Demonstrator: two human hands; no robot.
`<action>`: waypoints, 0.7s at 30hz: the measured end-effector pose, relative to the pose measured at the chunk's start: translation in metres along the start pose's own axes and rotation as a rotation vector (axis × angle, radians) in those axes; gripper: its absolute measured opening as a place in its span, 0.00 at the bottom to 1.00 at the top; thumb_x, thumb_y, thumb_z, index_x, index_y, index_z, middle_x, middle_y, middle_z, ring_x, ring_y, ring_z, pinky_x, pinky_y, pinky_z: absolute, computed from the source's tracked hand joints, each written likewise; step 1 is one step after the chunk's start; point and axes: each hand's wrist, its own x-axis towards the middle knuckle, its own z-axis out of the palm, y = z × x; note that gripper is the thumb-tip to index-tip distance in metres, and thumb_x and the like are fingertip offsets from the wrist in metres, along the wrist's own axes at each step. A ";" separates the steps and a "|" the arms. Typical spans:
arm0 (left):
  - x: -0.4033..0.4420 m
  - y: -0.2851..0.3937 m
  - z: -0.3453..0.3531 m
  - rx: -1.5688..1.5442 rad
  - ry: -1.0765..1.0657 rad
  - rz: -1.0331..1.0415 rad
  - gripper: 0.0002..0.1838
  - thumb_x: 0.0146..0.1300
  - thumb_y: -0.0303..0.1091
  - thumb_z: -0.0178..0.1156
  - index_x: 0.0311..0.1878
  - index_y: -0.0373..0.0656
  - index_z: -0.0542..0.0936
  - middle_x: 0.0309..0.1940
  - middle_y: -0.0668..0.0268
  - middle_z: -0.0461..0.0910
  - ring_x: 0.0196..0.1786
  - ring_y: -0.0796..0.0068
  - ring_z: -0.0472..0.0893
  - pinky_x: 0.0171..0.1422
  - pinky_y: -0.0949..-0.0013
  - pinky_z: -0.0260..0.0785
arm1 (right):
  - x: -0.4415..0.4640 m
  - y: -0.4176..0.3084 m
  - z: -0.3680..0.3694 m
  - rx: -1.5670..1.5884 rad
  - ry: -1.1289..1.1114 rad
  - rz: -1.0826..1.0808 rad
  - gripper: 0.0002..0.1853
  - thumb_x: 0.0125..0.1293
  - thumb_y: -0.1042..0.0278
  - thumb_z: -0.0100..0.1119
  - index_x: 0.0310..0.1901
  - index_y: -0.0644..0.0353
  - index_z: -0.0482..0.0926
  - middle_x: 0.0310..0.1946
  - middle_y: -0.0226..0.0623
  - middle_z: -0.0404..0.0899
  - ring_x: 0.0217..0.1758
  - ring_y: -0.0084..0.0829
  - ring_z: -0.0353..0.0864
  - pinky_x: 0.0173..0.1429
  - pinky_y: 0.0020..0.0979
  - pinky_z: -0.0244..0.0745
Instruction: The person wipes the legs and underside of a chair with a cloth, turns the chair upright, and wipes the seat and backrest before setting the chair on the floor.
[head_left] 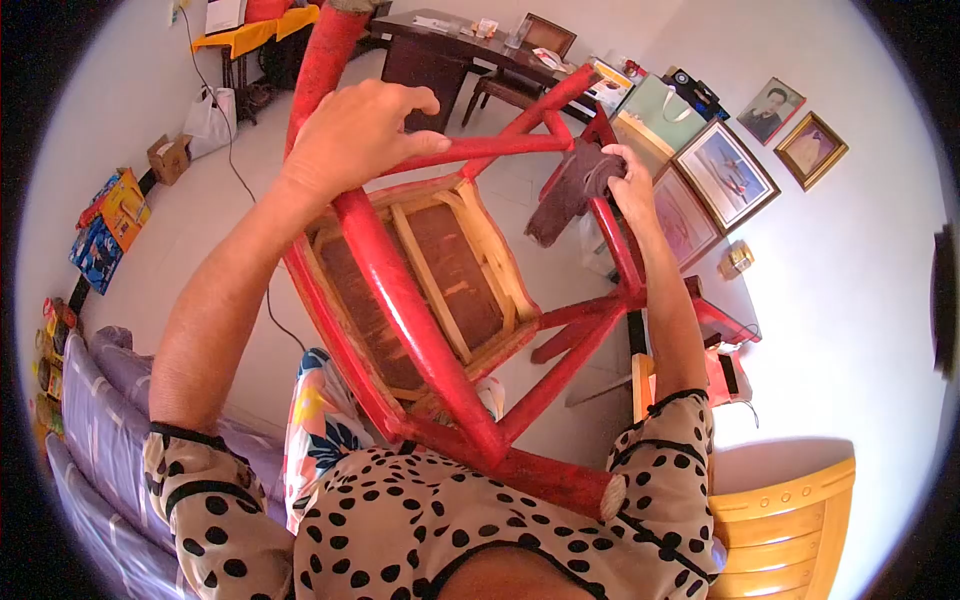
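Observation:
A red wooden chair [385, 290] is tipped over in front of my body, its unpainted seat underside facing me. Its thick red legs and bars cross the middle of the view. At the upper left, my left hand [365, 135] rests over a thick red leg, its fingers apart and curved above a thin red bar. My right hand [630, 180] grips a dark brown cloth [565, 200] against the red frame on the right. Part of the cloth hangs down below the bar.
A dark desk [430, 75] with a wooden chair [548, 38] stands at the back. Framed pictures [725, 175] lean at the right wall. A purple sofa [120, 430] is at the lower left, a yellow wooden chair [785, 510] at the lower right. A cable crosses the floor.

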 end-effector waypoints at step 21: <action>0.000 0.000 0.000 -0.026 0.011 0.005 0.21 0.59 0.51 0.70 0.49 0.48 0.85 0.27 0.58 0.84 0.34 0.58 0.85 0.40 0.58 0.76 | -0.020 -0.029 0.034 -0.506 0.038 -0.130 0.32 0.59 0.61 0.68 0.66 0.51 0.69 0.48 0.56 0.71 0.49 0.60 0.79 0.53 0.52 0.77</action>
